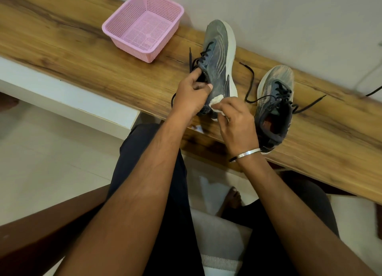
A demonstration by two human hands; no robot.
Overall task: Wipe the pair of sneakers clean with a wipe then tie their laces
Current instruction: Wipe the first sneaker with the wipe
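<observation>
The sneaker being cleaned [219, 58] lies tipped on its side on the wooden shelf [103, 73], toe pointing away from the person, white sole turned to the right. The left hand [191, 93] grips it at the collar, fingers curled round the upper edge near the lace eyelets, thumb laid across the side panel. Just right of that grip, the right hand [235, 120] pinches a small crumpled white wipe [216, 102] between thumb and fingertips and presses it against the sneaker's heel-side panel, close beside the left thumb. A silver bangle [247, 153] sits on the right wrist.

The black laces [195, 59] of the held sneaker hang loose, one end sticking up past the left fingers, another looping below the hand.

Further right of both hands the second sneaker [275, 106] stands upright on the same shelf, opening toward the person, its laces [251, 79] undone and trailing out on both sides across the wood. It is near the right hand but apart from it.

Beyond the left-hand grip, up and to the left, a pink perforated plastic basket [115, 29] rests on the shelf, well apart from both sneakers.

Below the hands are the person's dark-clothed legs [165, 193] and a bare foot [232, 199] on a pale floor
</observation>
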